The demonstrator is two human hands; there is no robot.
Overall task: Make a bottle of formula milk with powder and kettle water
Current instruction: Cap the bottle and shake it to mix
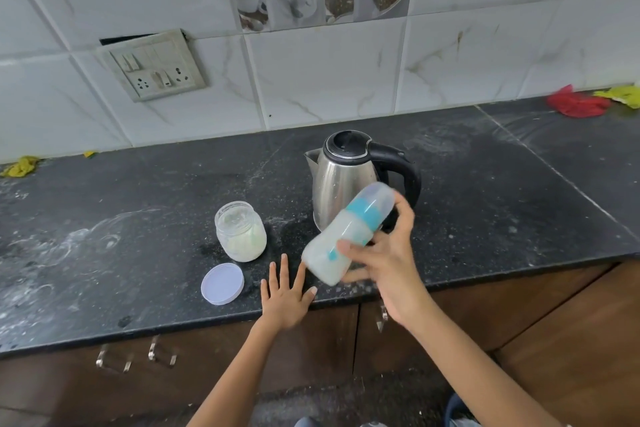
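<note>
My right hand (388, 253) grips a baby bottle (341, 239) around its middle. The bottle is tilted with its capped teal-collared top pointing up and right, and it holds milky white liquid; its outline is blurred. My left hand (285, 295) lies flat with fingers spread on the black countertop (138, 218), just left of the bottle's base. A steel kettle (341, 180) with a black lid and handle stands behind the bottle. An open glass jar (241, 230) of pale powder stands to the left, with its white lid (222, 283) lying flat in front of it.
White powder smears streak the countertop on the left. A wall socket panel (152, 66) is on the tiled wall. Yellow cloth (20, 166) lies at the far left, red and yellow cloths (578, 102) at the far right. Brown cabinet doors with metal handles (114, 360) sit below.
</note>
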